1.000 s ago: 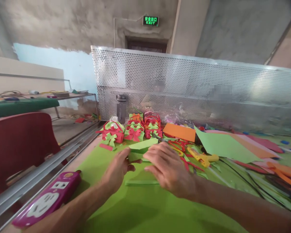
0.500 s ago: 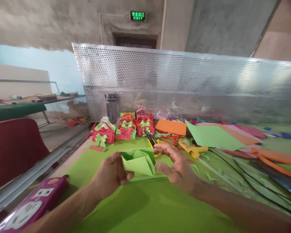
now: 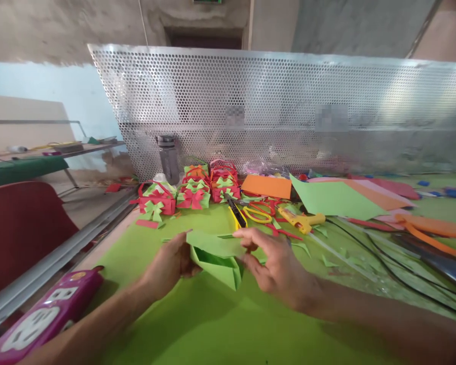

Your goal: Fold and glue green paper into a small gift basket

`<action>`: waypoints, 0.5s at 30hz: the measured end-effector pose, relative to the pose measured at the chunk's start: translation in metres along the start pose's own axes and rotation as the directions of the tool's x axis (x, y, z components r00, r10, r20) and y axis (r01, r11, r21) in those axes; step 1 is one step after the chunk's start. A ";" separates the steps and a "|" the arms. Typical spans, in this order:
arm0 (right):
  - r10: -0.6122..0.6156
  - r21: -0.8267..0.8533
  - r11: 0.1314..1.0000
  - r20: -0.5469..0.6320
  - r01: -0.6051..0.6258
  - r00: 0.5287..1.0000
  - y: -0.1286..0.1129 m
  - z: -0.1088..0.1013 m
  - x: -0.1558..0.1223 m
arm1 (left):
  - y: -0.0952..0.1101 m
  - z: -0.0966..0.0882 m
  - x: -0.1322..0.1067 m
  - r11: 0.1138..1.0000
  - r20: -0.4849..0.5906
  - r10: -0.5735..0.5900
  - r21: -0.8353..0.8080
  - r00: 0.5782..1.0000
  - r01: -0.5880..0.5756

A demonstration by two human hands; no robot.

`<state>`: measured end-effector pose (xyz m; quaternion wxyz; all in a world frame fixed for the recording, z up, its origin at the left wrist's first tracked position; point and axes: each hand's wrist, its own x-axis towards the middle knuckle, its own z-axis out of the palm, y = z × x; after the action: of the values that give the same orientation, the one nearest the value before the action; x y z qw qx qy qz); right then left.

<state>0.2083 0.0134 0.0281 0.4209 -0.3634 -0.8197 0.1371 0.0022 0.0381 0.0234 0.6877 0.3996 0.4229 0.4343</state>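
Between my two hands, just above the green table cover (image 3: 220, 324), I hold a piece of folded green paper (image 3: 216, 257), opened into a box-like shape. My left hand (image 3: 169, 265) pinches its left edge with the fingers closed. On the right side, my right hand (image 3: 277, 263) grips the top flap between thumb and fingers. Yellow-handled scissors (image 3: 247, 215) and a yellow glue gun (image 3: 302, 220) lie just beyond my right hand. Several finished red and green paper baskets (image 3: 192, 191) stand further back.
Loose sheets of green paper (image 3: 336, 198) and an orange sheet (image 3: 266, 185) lie at the right with paper scraps and black cables (image 3: 380, 263). A perforated metal screen (image 3: 281, 111) closes the back. A pink power strip (image 3: 41, 324) lies at the near left beside a red chair (image 3: 21, 228).
The green paper was lying flat on the table under my hands; both hands have lifted it and opened it into a box-like fold. The view has tilted downward.
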 end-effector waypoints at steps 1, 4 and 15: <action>0.011 -0.017 1.000 0.009 -0.011 1.000 0.001 0.001 0.000 | -0.001 0.000 0.000 0.999 -0.001 -0.002 0.053 1.000 0.002; 0.030 -0.100 0.995 0.002 -0.030 1.000 0.005 0.005 0.002 | -0.003 -0.005 0.001 0.958 -0.024 0.048 0.283 0.999 -0.039; 0.069 -0.256 0.963 -0.048 -0.079 0.996 0.021 0.013 0.007 | 0.008 0.012 -0.028 0.382 0.248 0.469 0.808 0.848 -0.448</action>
<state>0.2053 0.0341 0.0132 0.3806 -0.4481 -0.8080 0.0378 0.0033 0.0117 0.0408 0.2543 0.7759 0.4583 0.3510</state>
